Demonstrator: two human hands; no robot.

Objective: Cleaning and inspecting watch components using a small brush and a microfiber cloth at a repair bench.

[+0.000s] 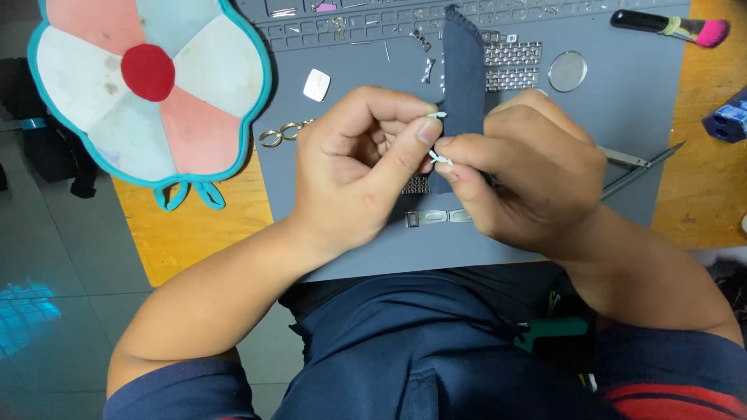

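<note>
Both of my hands meet over a grey work mat [366,233]. My left hand [354,167] pinches a small white part between thumb and forefinger. My right hand [529,167] holds the lower end of a dark blue cloth strip [464,74] and pinches the same small white part from the other side. A metal watch band piece [418,185] peeks out under my fingers, and a short metal link bar [437,217] lies on the mat just below my hands.
On the mat lie metal band links [512,54], a round glass disc [567,71], a white square piece [316,85], gold rings [278,134] and tweezers [634,165]. A flower-shaped fan [152,85] is at left, a pink-tipped brush [673,27] at the top right, and a blue object [729,118] at the right edge.
</note>
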